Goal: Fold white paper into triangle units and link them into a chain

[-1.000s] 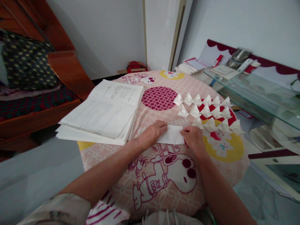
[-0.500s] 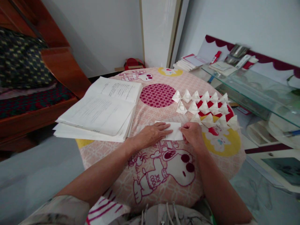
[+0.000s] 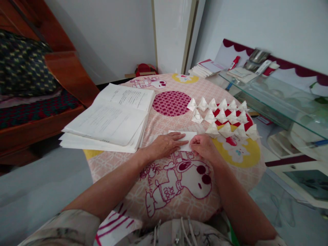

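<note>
Pins folded white paper strip point(image 3: 189, 135), long axis side to side, under flat open left hand point(image 3: 166, 145); pinches strip's right end with curled right hand point(image 3: 203, 147).

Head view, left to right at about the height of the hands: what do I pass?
Cushion → paper stack → left hand → right hand → glass shelf. The folded paper triangles sit above and partly over the right hand's span, so they are left out of the order.
</note>
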### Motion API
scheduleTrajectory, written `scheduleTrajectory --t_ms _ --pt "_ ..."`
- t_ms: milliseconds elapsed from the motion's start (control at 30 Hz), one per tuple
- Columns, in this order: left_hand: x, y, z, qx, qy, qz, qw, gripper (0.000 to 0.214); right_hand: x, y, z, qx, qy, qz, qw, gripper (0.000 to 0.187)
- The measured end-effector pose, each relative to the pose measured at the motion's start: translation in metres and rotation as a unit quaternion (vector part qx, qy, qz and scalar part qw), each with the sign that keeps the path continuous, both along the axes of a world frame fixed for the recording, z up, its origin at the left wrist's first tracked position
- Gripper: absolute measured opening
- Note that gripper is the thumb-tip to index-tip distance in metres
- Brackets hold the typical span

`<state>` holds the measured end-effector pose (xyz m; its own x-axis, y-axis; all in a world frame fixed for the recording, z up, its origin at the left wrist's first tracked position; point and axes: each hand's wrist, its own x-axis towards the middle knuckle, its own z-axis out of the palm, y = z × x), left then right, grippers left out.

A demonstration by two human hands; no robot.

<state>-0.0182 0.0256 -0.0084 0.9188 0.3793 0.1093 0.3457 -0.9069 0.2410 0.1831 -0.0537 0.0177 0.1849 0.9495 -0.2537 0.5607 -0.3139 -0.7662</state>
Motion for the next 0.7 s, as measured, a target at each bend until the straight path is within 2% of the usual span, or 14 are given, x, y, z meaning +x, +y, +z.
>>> scheduleTrajectory --t_ms 167,367,500,633,700 --pt "0.001 0.001 0.000 -0.009 -0.006 0.006 1.000 0.044 -0.009 0.003 0.003 0.034 -0.100 0.050 0.993 0.014" --pt "0.000 0.002 -0.002 -0.009 -0.014 0.003 1.000 0.042 -0.024 0.004 0.006 0.022 -0.185 0.064 0.980 0.012" --pt "0.000 0.001 -0.001 -0.008 -0.009 0.004 1.000 0.047 -0.014 0.000 0.005 0.018 -0.182 0.065 0.981 0.012" --pt "0.000 0.000 0.001 -0.009 0.000 0.007 1.000 0.047 0.009 -0.008 0.003 0.047 -0.176 0.049 0.982 0.013" --pt "0.000 0.000 0.001 -0.010 -0.001 0.011 1.000 0.047 0.022 -0.012 0.005 0.035 -0.186 0.039 0.981 0.015"
